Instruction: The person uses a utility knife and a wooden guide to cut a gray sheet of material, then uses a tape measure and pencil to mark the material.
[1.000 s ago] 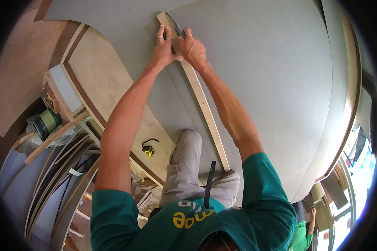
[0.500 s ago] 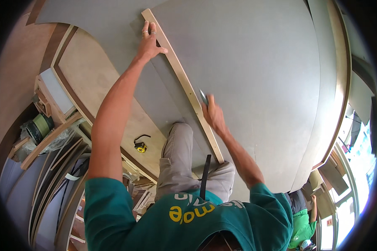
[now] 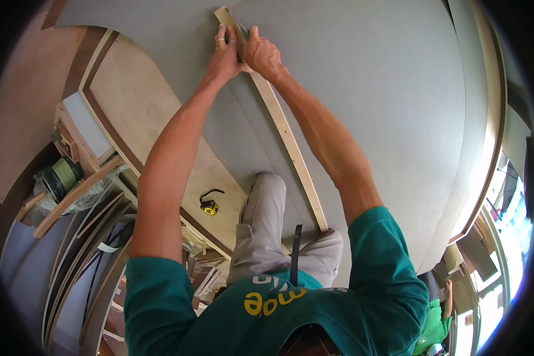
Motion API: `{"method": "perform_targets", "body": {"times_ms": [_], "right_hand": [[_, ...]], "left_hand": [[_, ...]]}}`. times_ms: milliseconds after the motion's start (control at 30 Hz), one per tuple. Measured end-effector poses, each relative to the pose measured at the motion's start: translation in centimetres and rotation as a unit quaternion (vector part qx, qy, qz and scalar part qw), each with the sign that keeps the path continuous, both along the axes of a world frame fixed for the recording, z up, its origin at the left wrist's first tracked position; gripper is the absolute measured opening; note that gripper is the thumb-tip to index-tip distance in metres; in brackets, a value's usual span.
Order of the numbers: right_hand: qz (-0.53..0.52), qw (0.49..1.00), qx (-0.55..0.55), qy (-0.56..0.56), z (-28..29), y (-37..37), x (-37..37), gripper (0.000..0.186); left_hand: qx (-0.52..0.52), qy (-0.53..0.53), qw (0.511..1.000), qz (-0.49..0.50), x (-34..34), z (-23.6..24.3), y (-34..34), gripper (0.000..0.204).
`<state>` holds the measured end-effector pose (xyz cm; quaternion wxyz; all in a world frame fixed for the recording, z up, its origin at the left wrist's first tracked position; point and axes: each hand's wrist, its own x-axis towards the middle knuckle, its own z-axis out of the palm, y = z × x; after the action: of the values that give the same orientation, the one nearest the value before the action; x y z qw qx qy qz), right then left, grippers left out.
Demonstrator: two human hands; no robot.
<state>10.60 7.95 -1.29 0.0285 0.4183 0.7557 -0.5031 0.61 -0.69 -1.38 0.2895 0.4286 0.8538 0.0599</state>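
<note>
A long pale wooden strip [image 3: 288,142] lies lengthwise on the grey sheet [image 3: 397,118], reaching down to my right knee. My left hand [image 3: 225,56] presses near the strip's far end, fingers stretched out and thumb spread across the wood. Just right of it, my right hand [image 3: 262,54] is closed round a cutting blade [image 3: 243,28] held along the strip's right edge; its handle is mostly hidden under the fingers. A strip of grey sheet lies left of the wood, between it and the plywood.
A plywood panel [image 3: 130,89] at left bears a yellow tape measure [image 3: 209,207]. Beyond are a spool [image 3: 65,178], offcuts and curved strips [image 3: 83,267]. My legs [image 3: 261,219] are on the work surface. Another person in green [image 3: 433,323] is at lower right.
Half a second ago my right hand was halfway down the strip with the blade; it is now back at the far end beside my left hand, which has stayed on the wood.
</note>
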Motion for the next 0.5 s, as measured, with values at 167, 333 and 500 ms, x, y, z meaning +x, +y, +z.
{"method": "perform_targets", "body": {"times_ms": [167,333,500], "right_hand": [[0.108,0.991,0.069,-0.038,1.8,-1.2,3.7,0.026],[0.027,0.994,0.002,-0.105,0.8,-13.8,25.3,0.03],[-0.069,0.996,-0.031,-0.052,3.9,-12.0,29.5,0.021]], "left_hand": [[-0.022,0.001,1.0,-0.005,0.1,-0.3,-0.1,0.131],[-0.006,-0.031,1.0,0.0,-0.1,-0.4,-0.3,0.134],[0.039,-0.038,0.999,0.006,-0.5,-1.4,-1.2,0.13]]}}
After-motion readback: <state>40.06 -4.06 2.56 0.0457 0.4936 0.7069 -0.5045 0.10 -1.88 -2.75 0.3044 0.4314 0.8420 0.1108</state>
